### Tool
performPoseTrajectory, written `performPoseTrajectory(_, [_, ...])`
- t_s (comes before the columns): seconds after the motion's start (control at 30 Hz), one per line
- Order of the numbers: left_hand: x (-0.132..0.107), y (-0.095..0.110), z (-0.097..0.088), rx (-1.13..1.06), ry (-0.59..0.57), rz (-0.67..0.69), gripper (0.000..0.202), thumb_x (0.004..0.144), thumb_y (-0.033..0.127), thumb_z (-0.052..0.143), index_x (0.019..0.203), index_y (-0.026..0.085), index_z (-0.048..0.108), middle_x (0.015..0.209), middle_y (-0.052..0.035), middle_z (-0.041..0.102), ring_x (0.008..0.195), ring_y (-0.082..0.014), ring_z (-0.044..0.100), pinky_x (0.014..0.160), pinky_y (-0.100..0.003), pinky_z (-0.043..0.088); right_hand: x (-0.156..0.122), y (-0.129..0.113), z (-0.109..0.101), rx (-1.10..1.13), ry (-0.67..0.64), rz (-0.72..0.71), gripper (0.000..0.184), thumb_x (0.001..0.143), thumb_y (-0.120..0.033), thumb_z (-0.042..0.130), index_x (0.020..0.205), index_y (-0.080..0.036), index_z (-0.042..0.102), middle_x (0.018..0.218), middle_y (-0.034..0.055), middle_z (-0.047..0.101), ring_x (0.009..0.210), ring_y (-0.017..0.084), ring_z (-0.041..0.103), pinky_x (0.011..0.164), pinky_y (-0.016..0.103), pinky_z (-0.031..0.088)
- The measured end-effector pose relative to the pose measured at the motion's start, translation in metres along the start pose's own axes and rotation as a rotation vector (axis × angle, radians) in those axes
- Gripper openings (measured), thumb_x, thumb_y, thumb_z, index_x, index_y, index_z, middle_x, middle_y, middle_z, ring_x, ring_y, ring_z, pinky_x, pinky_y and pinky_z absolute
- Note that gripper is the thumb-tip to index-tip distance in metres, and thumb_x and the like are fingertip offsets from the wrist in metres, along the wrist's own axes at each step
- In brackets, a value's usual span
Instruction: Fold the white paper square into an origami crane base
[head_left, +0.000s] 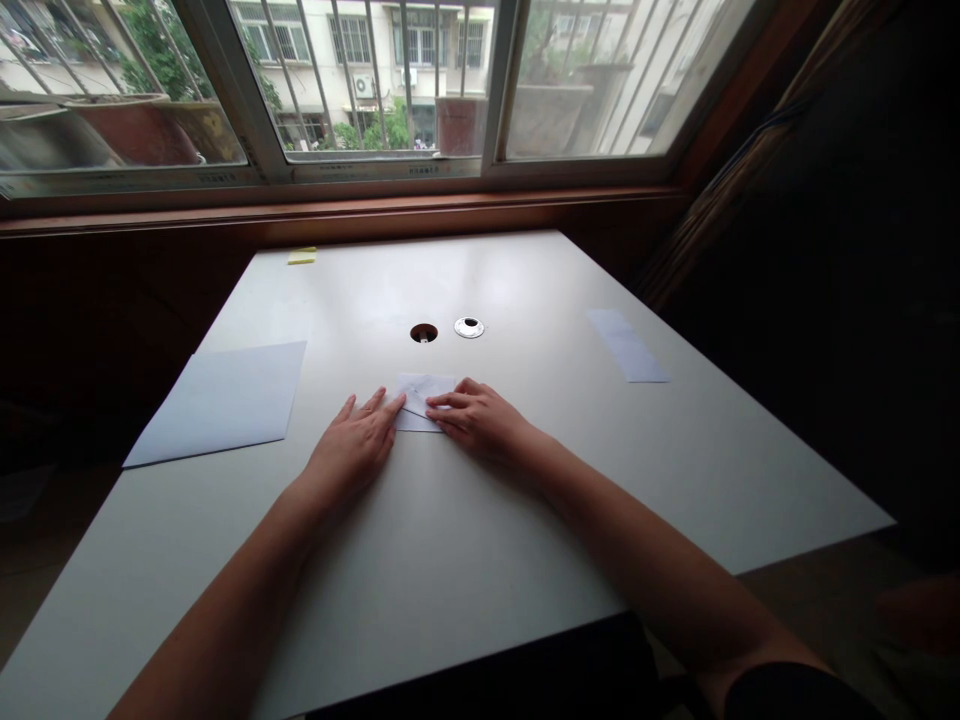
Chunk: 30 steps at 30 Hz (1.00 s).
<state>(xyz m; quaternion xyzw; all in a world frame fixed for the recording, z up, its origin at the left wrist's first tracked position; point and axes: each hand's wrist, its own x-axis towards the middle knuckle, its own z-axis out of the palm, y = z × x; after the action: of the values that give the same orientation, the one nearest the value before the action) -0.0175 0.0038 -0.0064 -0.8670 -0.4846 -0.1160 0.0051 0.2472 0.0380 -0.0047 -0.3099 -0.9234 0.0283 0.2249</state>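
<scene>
A small folded piece of white paper [422, 384] lies on the table between my hands, with a slanting fold edge across its lower part. My left hand [356, 435] rests at its left side, fingers spread, the index fingertip pressing on the paper near that edge. From the right, my right hand [480, 418] has its fingers bent and drawn together on the paper's right part, at the flap. Its thumb is mostly hidden, and the fingers cover the paper's right corner.
The white table [450, 560] has a stack of white sheets [225, 400] at left and a paper strip [628, 346] at right. A cable hole [424, 333] and a round grommet cover [469, 327] lie beyond my hands. Yellow sticky notes [302, 256] sit near the window.
</scene>
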Motion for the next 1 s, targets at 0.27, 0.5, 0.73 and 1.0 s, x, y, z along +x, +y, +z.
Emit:
performPoseTrajectory(0.27, [0.003,-0.014,0.001,-0.045,0.128,-0.018,0.044,0.100,0.034,0.040,0.140,0.021,0.051,0.140,-0.0076,0.059,0.144,-0.0288,0.038,0.114,-0.052,0.039,0.000,0.006,0.001,0.047,0.015,-0.028,0.029,0.096,-0.028,0.057,0.121,-0.031,0.071,0.125,0.0003,0.071,0.099,0.022,0.058,0.091,0.040,0.051])
performPoseTrajectory(0.5, [0.006,-0.012,0.001,-0.175,0.229,0.040,0.029,0.098,0.033,0.050,0.119,0.022,0.066,0.119,-0.0086,0.066,0.120,-0.0259,0.055,0.105,-0.046,0.049,0.002,0.011,-0.003,0.241,0.033,-0.064,0.026,0.093,-0.021,0.060,0.113,-0.029,0.075,0.118,-0.0002,0.074,0.101,0.021,0.062,0.090,0.039,0.056])
performPoseTrajectory(0.73, [0.006,-0.009,0.001,-0.219,0.162,0.189,0.035,0.097,0.036,0.053,0.130,0.026,0.061,0.134,-0.0078,0.060,0.135,-0.0268,0.046,0.112,-0.048,0.045,0.002,0.012,-0.001,0.375,0.033,-0.122,0.037,0.091,-0.009,0.058,0.118,-0.029,0.072,0.116,0.0017,0.074,0.110,0.019,0.065,0.096,0.037,0.056])
performPoseTrajectory(1.0, [0.006,-0.011,0.006,-0.212,0.115,0.221,0.035,0.099,0.038,0.050,0.130,0.031,0.063,0.137,-0.0036,0.062,0.131,-0.0239,0.054,0.114,-0.047,0.045,0.000,0.011,-0.001,0.391,0.071,-0.052,0.028,0.095,-0.017,0.057,0.117,-0.026,0.071,0.115,0.0070,0.074,0.106,0.019,0.068,0.095,0.037,0.057])
